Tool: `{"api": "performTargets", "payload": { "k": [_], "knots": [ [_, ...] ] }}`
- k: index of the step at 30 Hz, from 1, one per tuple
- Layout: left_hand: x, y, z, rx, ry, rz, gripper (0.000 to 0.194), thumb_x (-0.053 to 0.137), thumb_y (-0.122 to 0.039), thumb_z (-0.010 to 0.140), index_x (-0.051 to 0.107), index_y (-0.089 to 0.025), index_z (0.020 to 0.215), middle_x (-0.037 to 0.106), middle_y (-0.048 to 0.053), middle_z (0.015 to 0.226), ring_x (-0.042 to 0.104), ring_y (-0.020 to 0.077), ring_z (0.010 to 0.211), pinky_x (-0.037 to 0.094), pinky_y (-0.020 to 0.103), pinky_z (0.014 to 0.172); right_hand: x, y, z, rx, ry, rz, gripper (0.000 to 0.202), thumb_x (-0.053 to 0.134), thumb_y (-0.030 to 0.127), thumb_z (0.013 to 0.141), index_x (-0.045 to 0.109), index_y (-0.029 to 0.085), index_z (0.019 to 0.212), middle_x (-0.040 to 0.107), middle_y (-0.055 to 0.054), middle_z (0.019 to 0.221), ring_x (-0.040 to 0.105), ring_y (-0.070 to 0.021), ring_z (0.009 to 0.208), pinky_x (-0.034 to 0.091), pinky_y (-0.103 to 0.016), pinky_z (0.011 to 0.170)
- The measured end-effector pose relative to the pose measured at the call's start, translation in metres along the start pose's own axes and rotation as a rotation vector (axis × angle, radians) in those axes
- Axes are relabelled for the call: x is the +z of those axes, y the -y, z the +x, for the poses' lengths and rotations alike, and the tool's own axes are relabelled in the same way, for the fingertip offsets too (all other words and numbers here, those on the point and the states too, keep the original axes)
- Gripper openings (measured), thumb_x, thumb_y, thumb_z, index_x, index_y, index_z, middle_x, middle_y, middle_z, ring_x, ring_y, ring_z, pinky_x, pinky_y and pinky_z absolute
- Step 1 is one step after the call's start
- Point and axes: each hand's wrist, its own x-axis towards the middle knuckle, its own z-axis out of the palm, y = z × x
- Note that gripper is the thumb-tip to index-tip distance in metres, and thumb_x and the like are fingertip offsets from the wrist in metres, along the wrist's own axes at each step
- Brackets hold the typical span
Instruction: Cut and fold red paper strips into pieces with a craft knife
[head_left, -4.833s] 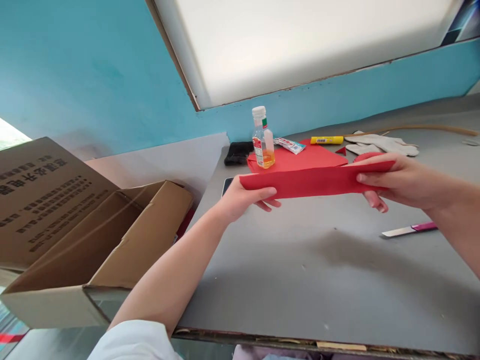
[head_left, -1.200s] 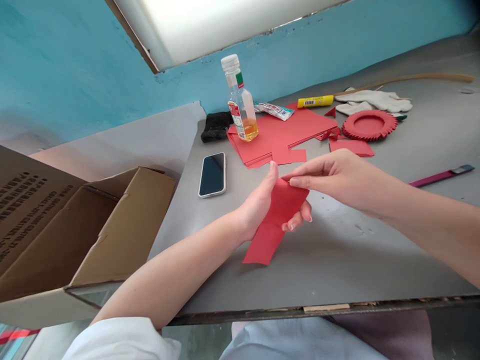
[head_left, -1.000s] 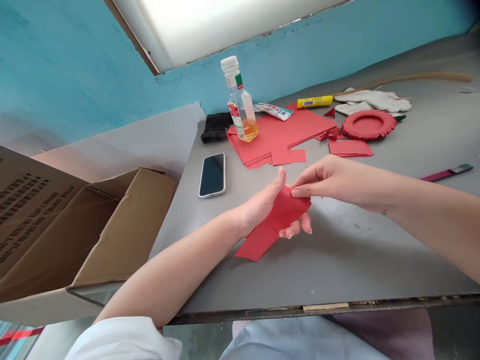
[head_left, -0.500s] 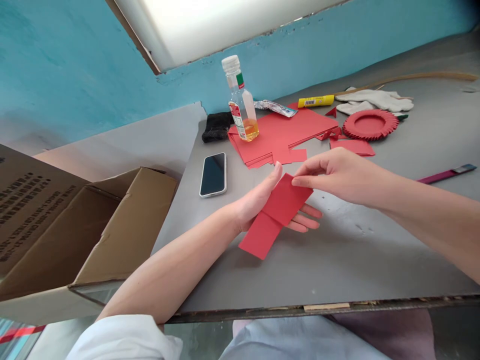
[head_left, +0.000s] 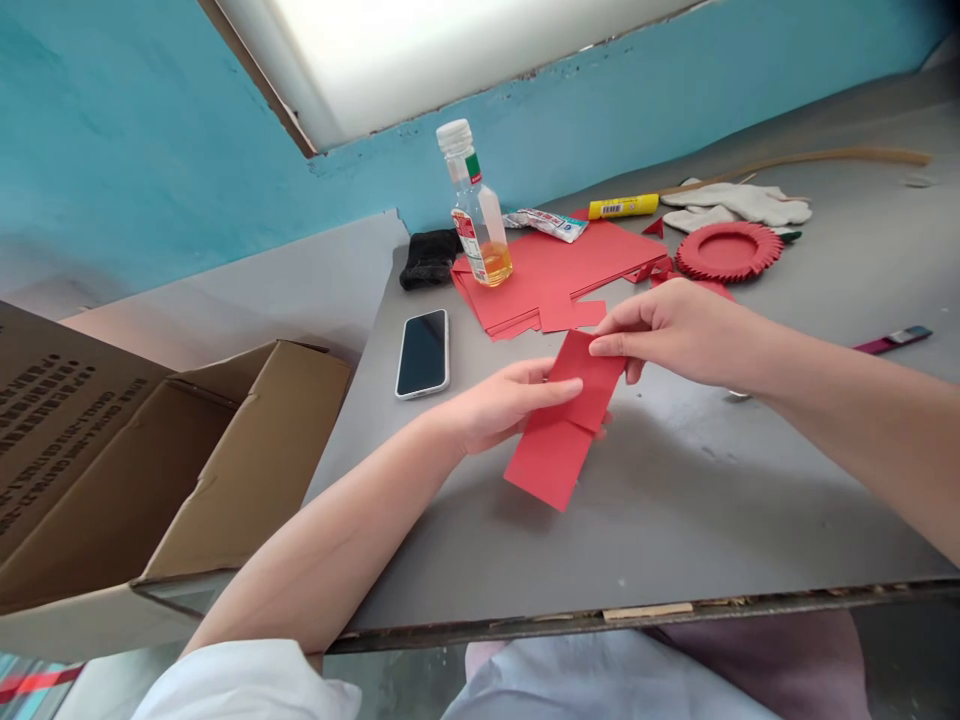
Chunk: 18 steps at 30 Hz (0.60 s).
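A folded red paper strip hangs slantwise over the grey table, its lower end toward me. My left hand grips it at mid-length, thumb on top and fingers behind, mostly hidden. The upper right corner is pinched between thumb and fingers of my right hand. Just beyond my hands lies a stack of red paper sheets with smaller cut pieces at its near edge. On the stack's left side stands a glass bottle holding some amber liquid.
A phone and a black cloth lie left. Behind are a silvery tube, yellow glue stick and white gloves. A red pleated ring and purple-handled tool lie right; an open carton stands left.
My left thumb has come down onto the red strip, and the fingers that were spread beneath it have closed around it. The strip is now more upright in view, its lower end shifted right.
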Motion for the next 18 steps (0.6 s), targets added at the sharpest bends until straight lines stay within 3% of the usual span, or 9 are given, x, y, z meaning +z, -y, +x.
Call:
{"api": "performTargets", "payload": {
  "k": [5, 8, 12, 18],
  "knots": [
    [-0.004, -0.001, -0.006, 0.034, 0.051, 0.05, 0.054, 0.061, -0.013, 0.08, 0.041, -0.025, 0.129, 0.062, 0.01, 0.108, 0.064, 0.0251, 0.092, 0.047, 0.045, 0.084, -0.003, -0.016, 0.01, 0.012, 0.048, 0.194, 0.019, 0.06, 0.039, 0.076, 0.069, 0.022, 0.077, 0.066, -0.002, 0.076, 0.057, -0.0122, 0.058, 0.049, -0.03, 0.063],
    [-0.002, 0.001, -0.006, 0.046, 0.043, 0.017, 0.048, 0.058, -0.017, 0.083, 0.041, -0.026, 0.127, 0.061, 0.01, 0.109, 0.065, 0.025, 0.09, 0.047, 0.045, 0.083, -0.003, -0.022, 0.014, 0.025, 0.108, 0.275, 0.022, 0.06, 0.042, 0.077, 0.068, 0.022, 0.078, 0.065, -0.004, 0.075, 0.056, -0.0123, 0.058, 0.049, -0.029, 0.059],
    [0.003, 0.004, -0.007, 0.075, 0.0, 0.074, 0.051, 0.06, -0.022, 0.082, 0.039, -0.028, 0.128, 0.059, 0.011, 0.113, 0.065, 0.019, 0.08, 0.049, 0.04, 0.077, -0.002, -0.021, 0.015, 0.012, 0.069, 0.289, 0.027, 0.062, 0.046, 0.074, 0.067, 0.019, 0.076, 0.062, -0.005, 0.069, 0.054, -0.0126, 0.056, 0.046, -0.027, 0.05],
    [0.006, 0.006, -0.007, 0.069, -0.065, 0.179, 0.035, 0.057, -0.027, 0.085, 0.045, -0.021, 0.116, 0.064, 0.01, 0.098, 0.063, 0.0151, 0.071, 0.051, 0.029, 0.063, -0.001, -0.02, 0.013, 0.005, 0.08, 0.298, 0.028, 0.061, 0.047, 0.075, 0.067, 0.019, 0.076, 0.062, -0.004, 0.069, 0.053, -0.0111, 0.056, 0.045, -0.025, 0.049]
  ]
}}
